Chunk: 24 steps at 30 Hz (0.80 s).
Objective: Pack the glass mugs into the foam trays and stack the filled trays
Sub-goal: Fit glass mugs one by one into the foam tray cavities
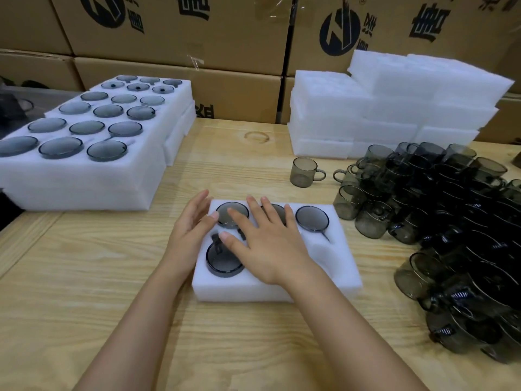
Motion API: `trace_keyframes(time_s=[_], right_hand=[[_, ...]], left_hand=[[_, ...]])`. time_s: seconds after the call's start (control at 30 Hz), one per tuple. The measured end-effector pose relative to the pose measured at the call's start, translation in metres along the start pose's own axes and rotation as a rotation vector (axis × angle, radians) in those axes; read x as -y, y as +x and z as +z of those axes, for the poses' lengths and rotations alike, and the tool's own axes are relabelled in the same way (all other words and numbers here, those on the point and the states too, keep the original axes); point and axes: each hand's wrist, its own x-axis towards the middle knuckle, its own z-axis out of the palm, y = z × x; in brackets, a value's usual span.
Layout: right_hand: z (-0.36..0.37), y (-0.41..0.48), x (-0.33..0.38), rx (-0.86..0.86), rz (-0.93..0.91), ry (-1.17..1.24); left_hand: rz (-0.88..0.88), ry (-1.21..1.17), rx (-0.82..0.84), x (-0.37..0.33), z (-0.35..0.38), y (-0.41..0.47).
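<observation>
A white foam tray lies on the wooden table in front of me with smoky glass mugs sunk bottom-up in its holes. My right hand lies flat across the tray's middle, fingers straight and spread over the mugs. At the tray's left edge my left hand has straight fingers, its thumb touching the back-left mug. A front-left mug shows below my right thumb. A big pile of loose mugs sits at the right, and one single mug stands apart.
Filled foam trays are stacked at the left, their mug bottoms showing. Empty foam trays are piled at the back right. Cardboard boxes wall off the far side of the table.
</observation>
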Motion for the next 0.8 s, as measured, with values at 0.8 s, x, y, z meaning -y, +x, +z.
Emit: trace_keyframes(time_s=[0.8], right_hand=[[-0.046,0.109,-0.136,-0.271,0.516,0.123]], left_hand=[[-0.019,-0.133,0.045,0.004,-0.011,0.007]])
